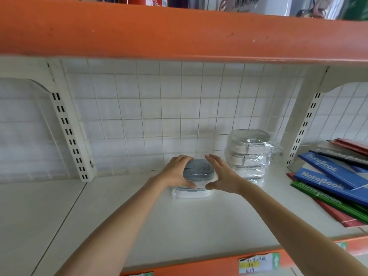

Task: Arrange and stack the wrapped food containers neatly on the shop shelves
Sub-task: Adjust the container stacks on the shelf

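left hand [177, 172] grip holds grey-lidded container [197, 170]; right hand [221, 174] wide beside it.

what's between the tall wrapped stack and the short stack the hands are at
Head view: only the right hand and bare shelf lie between the tall wrapped stack and the short stack.

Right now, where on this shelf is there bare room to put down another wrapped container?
The widest bare patch is the shelf left of the short stack the left hand grips, out to the slotted upright. The front strip is bare too. Crowded: the narrow gap holding the right hand, before the tall stack, and the notebooks beyond.
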`<action>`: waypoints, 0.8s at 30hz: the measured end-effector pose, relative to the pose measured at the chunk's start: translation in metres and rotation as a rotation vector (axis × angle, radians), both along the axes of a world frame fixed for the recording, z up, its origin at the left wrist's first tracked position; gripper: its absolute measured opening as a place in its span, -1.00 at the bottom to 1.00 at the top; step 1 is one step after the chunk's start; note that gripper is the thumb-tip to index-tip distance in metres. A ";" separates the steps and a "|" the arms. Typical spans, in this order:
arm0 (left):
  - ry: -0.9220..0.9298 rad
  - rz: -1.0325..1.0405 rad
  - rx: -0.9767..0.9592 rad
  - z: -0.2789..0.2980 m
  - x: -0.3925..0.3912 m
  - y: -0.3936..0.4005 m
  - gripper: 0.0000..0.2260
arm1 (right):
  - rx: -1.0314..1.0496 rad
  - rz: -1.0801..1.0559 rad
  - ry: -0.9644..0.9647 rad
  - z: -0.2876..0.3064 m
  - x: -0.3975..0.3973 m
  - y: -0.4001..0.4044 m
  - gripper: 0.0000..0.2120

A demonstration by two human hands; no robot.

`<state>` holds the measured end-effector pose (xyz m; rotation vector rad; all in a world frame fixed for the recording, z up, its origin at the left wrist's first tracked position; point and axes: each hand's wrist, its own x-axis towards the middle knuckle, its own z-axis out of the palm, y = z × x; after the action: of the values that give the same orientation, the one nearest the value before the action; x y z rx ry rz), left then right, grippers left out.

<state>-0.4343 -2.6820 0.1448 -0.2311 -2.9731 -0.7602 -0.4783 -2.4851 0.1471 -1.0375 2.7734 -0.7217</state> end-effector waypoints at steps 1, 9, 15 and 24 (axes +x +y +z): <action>-0.014 0.003 -0.006 -0.002 0.001 -0.003 -0.08 | 0.027 0.005 0.000 0.002 0.000 -0.004 -0.10; -0.043 0.169 0.319 -0.023 0.014 -0.024 -0.14 | 0.091 0.028 0.057 0.005 -0.006 -0.020 -0.30; -0.011 0.195 0.359 -0.024 0.011 -0.017 -0.20 | 0.188 0.011 0.126 0.009 -0.010 -0.023 -0.30; -0.040 0.273 0.353 -0.017 -0.002 0.018 -0.12 | 0.382 -0.099 0.314 0.019 -0.012 -0.021 -0.45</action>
<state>-0.4360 -2.6639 0.1276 0.2061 -2.7540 -1.2329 -0.4905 -2.5059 0.1665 -1.0106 3.0650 -0.0223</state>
